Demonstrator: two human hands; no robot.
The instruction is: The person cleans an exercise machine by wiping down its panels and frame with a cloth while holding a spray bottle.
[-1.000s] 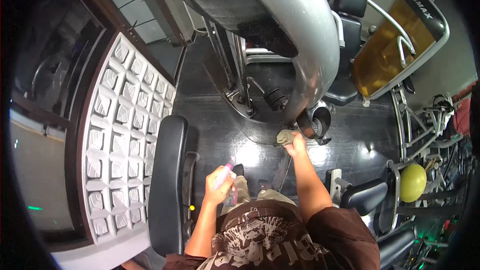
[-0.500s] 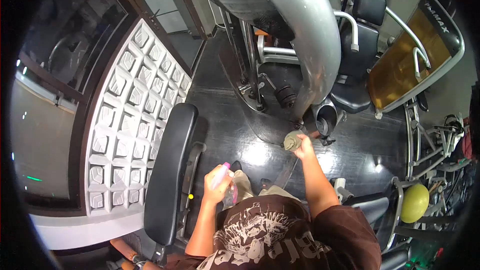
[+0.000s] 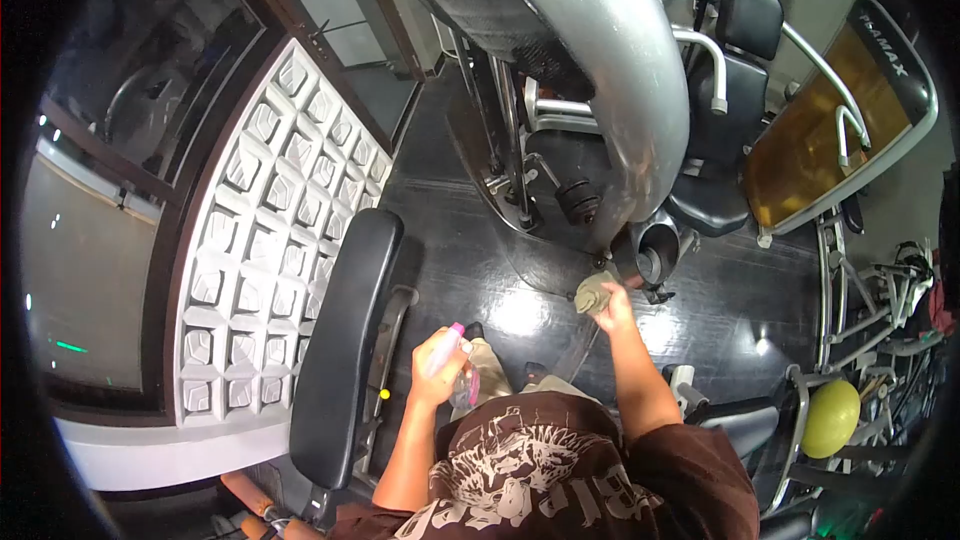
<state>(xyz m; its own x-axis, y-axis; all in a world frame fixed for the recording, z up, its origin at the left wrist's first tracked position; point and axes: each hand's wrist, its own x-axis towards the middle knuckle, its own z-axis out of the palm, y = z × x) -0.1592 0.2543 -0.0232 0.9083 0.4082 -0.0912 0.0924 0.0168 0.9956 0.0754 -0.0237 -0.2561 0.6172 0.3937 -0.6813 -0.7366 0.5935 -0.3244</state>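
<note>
My left hand [image 3: 437,365] is wrapped round a clear spray bottle [image 3: 465,388] with a pink and white top, held in front of my left side. Farther forward and to the right, my right hand [image 3: 615,308] grips a folded olive-green cloth [image 3: 593,294]. The cloth is close to the base of a large curved silver machine frame [image 3: 640,80], near a black cup-shaped holder [image 3: 657,252]. Whether cloth and frame touch, I cannot tell.
A black padded bench [image 3: 345,350] stands at my left beside a white patterned wall panel [image 3: 270,230]. Dumbbell-like weights [image 3: 577,202] lie beyond the cloth. On the right are a black-seated machine [image 3: 708,202], a yellow ball [image 3: 831,419] and another padded seat [image 3: 738,422].
The view has turned, so the machines and bench appear shifted. My right hand, still holding the cloth, sits slightly farther right in view. Both hands keep their holds.
</note>
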